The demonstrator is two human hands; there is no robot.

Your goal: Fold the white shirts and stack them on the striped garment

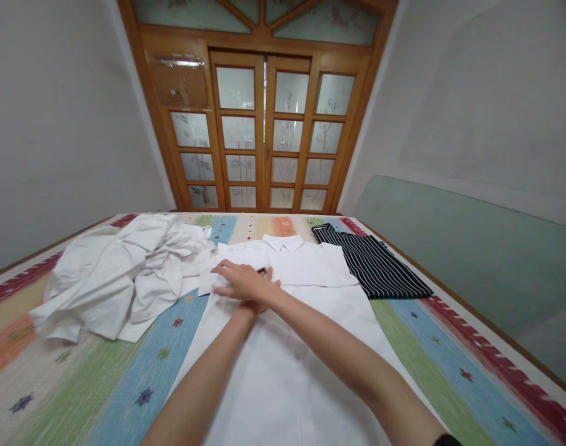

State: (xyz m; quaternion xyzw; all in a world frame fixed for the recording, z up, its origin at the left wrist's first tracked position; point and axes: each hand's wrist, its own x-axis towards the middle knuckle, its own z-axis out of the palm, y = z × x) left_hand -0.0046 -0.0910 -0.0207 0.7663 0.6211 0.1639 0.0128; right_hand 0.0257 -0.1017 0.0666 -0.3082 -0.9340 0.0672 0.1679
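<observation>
A white collared shirt (301,347) lies spread on the patterned cover, its collar (283,243) at the far end. My forearms cross over its upper part. My right hand (242,282) reaches across to the shirt's left side, fingers spread and resting on the sleeve cloth (238,254). Underneath the right wrist is my left hand (266,280), mostly hidden, with only some fingertips showing at the shirt's chest. Whether those fingers hold cloth is not visible.
A rumpled pile of white cloth (124,266) lies to the left. On the right is a folded black garment with white stripes (373,263). The striped multicoloured cover (92,365) spreads beneath everything. Wooden glass-paned doors (264,130) stand beyond, with walls on both sides.
</observation>
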